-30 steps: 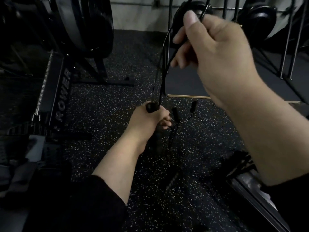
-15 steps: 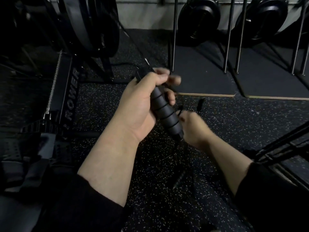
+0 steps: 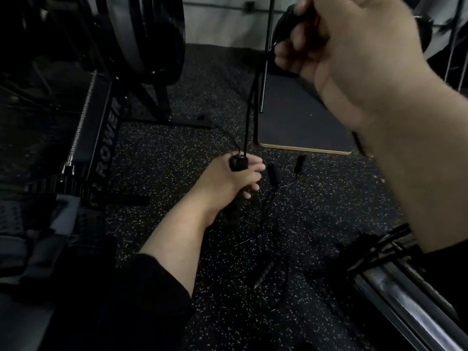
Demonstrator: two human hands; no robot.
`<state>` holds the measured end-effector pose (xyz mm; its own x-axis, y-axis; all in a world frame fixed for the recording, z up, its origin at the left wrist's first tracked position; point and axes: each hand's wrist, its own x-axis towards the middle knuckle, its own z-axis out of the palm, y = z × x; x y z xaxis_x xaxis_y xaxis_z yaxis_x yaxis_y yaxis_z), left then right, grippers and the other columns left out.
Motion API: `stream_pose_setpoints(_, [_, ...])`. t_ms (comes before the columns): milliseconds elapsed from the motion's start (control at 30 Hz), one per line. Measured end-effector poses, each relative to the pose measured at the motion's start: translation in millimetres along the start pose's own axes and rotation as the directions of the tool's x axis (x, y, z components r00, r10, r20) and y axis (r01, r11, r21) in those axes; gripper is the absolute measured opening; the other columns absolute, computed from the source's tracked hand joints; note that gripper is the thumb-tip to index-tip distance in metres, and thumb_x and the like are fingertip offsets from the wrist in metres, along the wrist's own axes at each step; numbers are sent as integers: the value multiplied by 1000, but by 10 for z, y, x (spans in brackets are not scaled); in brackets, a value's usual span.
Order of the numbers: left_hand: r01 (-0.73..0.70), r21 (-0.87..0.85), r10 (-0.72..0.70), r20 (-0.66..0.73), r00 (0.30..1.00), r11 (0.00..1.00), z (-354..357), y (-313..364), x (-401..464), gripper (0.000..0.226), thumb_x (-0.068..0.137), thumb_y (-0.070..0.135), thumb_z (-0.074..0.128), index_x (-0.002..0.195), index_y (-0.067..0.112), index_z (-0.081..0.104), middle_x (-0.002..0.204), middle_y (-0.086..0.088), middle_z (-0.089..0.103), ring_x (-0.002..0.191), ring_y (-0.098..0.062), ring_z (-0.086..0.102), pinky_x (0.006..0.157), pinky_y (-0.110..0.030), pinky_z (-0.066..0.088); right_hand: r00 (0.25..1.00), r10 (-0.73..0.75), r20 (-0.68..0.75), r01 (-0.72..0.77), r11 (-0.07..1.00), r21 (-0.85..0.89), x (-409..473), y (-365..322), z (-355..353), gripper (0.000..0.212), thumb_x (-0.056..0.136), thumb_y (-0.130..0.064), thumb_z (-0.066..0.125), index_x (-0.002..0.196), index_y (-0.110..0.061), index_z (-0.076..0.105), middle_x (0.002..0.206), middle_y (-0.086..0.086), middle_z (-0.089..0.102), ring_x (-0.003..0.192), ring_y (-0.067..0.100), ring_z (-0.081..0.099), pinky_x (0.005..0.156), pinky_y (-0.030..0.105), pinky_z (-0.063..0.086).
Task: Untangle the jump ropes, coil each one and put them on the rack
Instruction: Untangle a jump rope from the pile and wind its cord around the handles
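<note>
- The right hand [image 3: 354, 54] is now raised high toward the top right of the view, fingers curled round loops of the black jump rope cord [image 3: 249, 107]; half a second ago it was low, beside the handle's bottom end.
- The left hand [image 3: 228, 181] has dropped from chest height to low over the speckled floor [image 3: 157, 153], fist clenched round the ribbed handle [image 3: 238, 164], whose top end pokes up out of the fist.
- Between the two hands the cord runs nearly straight up and looks taut; it seems doubled, though the dim light makes strands hard to count.
- On the floor just right of the left hand lie two small dark handles [image 3: 274, 174] joined by thin cords, and nearer the lower edge another ribbed handle [image 3: 264, 273]; these look untouched.
- The rowing machine [image 3: 103, 138] stands along the floor's left side; a metal rail [image 3: 405, 297] crosses the bottom right corner.
- My reading: this is another length being drawn into a coil, so the first rope is partly gathered and nothing has reached the rack, which I cannot pick out.
</note>
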<state>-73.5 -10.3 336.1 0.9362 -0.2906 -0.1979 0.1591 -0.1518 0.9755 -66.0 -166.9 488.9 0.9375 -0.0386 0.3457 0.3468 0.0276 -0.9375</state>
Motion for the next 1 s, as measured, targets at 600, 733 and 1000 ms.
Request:
stream_pose_setpoints(600, [-242, -705, 344, 3, 939, 666, -158, 714, -252, 18, 91, 2, 46, 80, 17, 47, 64, 1, 47, 53, -13, 45, 55, -27, 44, 903, 420, 91, -283, 739, -611, -760, 1664, -197, 40, 72, -68, 63, 105, -44, 65, 90, -5, 71, 79, 15, 67, 74, 39, 57])
stream_pose_setpoints(733, [-269, -749, 356, -47, 933, 606, -243, 755, -270, 16, 89, 5, 46, 81, 18, 46, 64, 2, 47, 53, -12, 44, 56, -26, 43, 753, 589, 294, -276, 687, -672, -717, 1585, -116, 13, 91, -40, 75, 95, -33, 64, 84, -12, 70, 76, -1, 64, 76, 27, 53])
stream_pose_setpoints(1000, [-339, -727, 348, -146, 926, 597, -370, 792, -299, 11, 93, 5, 46, 95, 12, 54, 80, -7, 64, 54, -13, 46, 55, -27, 44, 988, 112, -108, -154, 587, -795, -611, 1565, -272, 27, 102, -32, 60, 111, -9, 71, 117, 2, 51, 106, 24, 57, 92, 27, 49])
